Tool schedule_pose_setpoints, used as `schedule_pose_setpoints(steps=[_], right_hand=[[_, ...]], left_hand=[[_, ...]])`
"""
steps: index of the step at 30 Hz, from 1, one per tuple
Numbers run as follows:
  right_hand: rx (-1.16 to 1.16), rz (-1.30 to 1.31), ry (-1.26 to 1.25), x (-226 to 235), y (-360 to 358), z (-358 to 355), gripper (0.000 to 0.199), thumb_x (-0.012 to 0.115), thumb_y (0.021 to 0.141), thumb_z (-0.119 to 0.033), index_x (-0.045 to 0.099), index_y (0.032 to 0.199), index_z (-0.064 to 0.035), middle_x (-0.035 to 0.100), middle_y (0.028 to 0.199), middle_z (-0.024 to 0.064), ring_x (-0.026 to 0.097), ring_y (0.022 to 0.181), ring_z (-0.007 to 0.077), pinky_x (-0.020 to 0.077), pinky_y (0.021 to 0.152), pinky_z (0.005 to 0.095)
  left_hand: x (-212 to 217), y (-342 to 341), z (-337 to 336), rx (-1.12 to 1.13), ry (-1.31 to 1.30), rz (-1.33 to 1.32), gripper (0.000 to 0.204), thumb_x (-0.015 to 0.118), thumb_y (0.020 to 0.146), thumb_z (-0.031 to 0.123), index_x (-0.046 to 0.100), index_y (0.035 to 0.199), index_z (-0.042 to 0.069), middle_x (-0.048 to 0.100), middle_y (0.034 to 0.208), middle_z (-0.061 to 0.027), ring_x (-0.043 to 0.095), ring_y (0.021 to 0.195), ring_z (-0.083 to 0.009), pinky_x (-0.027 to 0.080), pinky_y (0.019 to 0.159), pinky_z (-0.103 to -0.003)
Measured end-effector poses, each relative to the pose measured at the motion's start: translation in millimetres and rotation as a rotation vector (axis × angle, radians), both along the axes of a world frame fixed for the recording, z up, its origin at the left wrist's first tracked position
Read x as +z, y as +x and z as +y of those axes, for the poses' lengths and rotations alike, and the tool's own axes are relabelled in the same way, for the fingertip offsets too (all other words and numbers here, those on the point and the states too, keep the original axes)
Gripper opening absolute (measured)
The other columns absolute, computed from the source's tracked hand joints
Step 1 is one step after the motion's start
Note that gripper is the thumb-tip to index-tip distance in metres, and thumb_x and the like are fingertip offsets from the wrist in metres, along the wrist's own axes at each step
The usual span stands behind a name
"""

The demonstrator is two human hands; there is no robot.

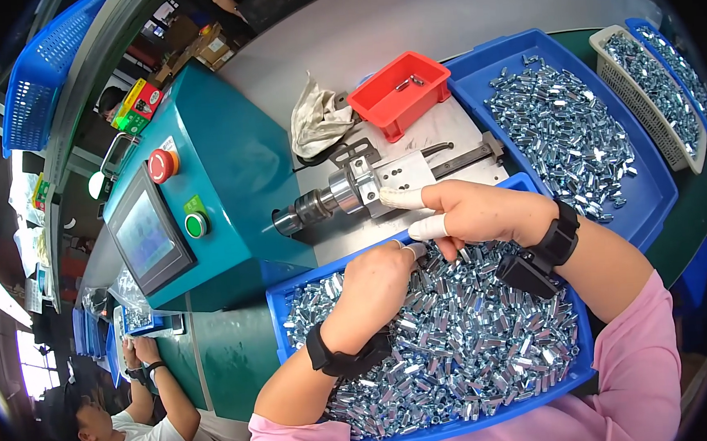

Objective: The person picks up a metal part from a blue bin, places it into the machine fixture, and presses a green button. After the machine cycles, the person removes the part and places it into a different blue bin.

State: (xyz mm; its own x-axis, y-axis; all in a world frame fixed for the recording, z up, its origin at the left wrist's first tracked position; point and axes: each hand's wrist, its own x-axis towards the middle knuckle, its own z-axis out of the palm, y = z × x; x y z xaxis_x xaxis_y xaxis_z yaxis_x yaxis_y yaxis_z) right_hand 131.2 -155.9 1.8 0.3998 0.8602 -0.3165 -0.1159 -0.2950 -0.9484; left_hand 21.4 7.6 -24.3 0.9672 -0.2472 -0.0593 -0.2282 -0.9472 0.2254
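Note:
My left hand point(378, 284) hangs over the near part of a blue tray point(277, 318) heaped with small shiny hexagonal metal pieces point(460, 336). Its fingers curl together, one wearing a white finger cot; whatever they hold is hidden. Beyond it my right hand point(480, 212) reaches to a steel clamping fixture point(361, 184). White cots cover its thumb and index finger, which stand apart. The index tip meets or overlaps the fixture's edge; contact cannot be made out. No piece shows between them. A round spindle point(308, 211) joins the fixture to the teal machine point(235, 171).
On the machine are a screen point(146, 239), a red knob point(163, 165) and a green button point(196, 225). A red bin point(400, 94) and a cloth point(318, 120) lie behind the fixture. Another blue tray point(655, 199) stands right. A co-worker point(151, 435) sits at left.

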Motion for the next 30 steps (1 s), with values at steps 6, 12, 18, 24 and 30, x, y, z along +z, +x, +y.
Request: schedule_pose_setpoints(steps=[6,12,18,24,30], right_hand=[[-0.140,-0.106,0.019,-2,1,6,0.040,0.052,0.088,-0.010,0.054,0.127,-0.0027,0.060,0.068,0.0049,0.057,0.054,0.0095,0.0434,0.048,0.0240],[-0.286,-0.449,-0.104,17,10,13,0.030,0.059,0.087,-0.022,0.065,0.106,0.0001,0.063,0.067,0.0094,0.062,0.056,0.0155,0.0472,0.051,0.0293],[-0.379,-1.380,-0.445,15,14,46,0.041,0.064,0.079,-0.041,0.068,0.083,-0.0002,0.064,0.066,0.0160,0.065,0.065,0.0299,0.0516,0.060,0.0389],[-0.599,-1.374,-0.493,35,21,53,0.037,0.065,0.072,-0.038,0.067,0.071,-0.0016,0.065,0.071,0.0171,0.066,0.071,0.0332,0.0520,0.063,0.0421],[-0.723,-1.276,-1.027,9,82,-63,0.034,0.066,0.074,-0.037,0.070,0.080,-0.0032,0.068,0.084,0.0180,0.067,0.079,0.0335,0.0542,0.067,0.0415]], left_hand=[[4,-5,-2,0.023,-0.202,-0.096,0.015,0.063,0.083,0.015,0.063,0.090,0.002,0.061,0.078,-0.0152,0.061,0.071,-0.0328,0.048,0.063,-0.042],[21,-15,8,0.130,-0.486,-0.110,0.017,0.065,0.083,0.010,0.060,0.095,0.000,0.064,0.079,-0.0127,0.062,0.068,-0.0234,0.050,0.063,-0.033],[28,-13,22,0.240,-0.692,-0.183,0.017,0.067,0.081,0.006,0.061,0.094,-0.002,0.067,0.082,-0.0102,0.063,0.069,-0.0135,0.049,0.064,-0.025],[17,-8,28,0.209,-0.704,-0.300,0.016,0.067,0.081,0.006,0.063,0.095,0.000,0.067,0.082,-0.0101,0.063,0.067,-0.0155,0.050,0.062,-0.027],[20,-5,30,0.091,-0.451,-0.596,0.021,0.070,0.077,0.010,0.067,0.097,0.009,0.066,0.086,-0.0075,0.059,0.086,-0.0238,0.044,0.078,-0.036]])
